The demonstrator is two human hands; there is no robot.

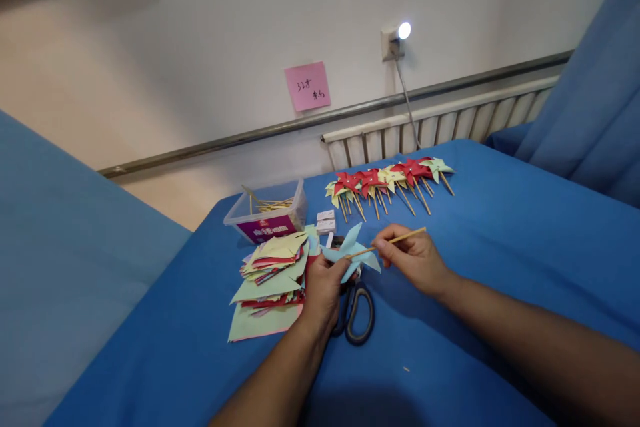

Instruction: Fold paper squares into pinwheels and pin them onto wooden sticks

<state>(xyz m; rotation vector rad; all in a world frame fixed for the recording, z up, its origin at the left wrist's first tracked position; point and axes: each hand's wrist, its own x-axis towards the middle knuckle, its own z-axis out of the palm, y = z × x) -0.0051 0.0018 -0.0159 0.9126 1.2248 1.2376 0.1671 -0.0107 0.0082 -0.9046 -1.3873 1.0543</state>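
Observation:
A light blue paper pinwheel [353,250] is pinched at its middle by my left hand [324,280]. My right hand [413,257] grips a thin wooden stick [413,235], whose far end reaches across to the pinwheel's centre. Whether stick and paper are joined there I cannot make out. Just below the pinwheel lie scissors with dark grey handles [361,313]; their blades are hidden under my left hand and the paper. Left of that hand are stacks of coloured paper [273,287], green, yellow and red.
Behind the paper stands a clear plastic box [293,220] with wooden sticks in it. Two small white boxes [326,221] sit beside it. Several finished pinwheels [390,179] lie in a row along the back edge of the blue-covered table [480,233]. A radiator [450,117] runs behind.

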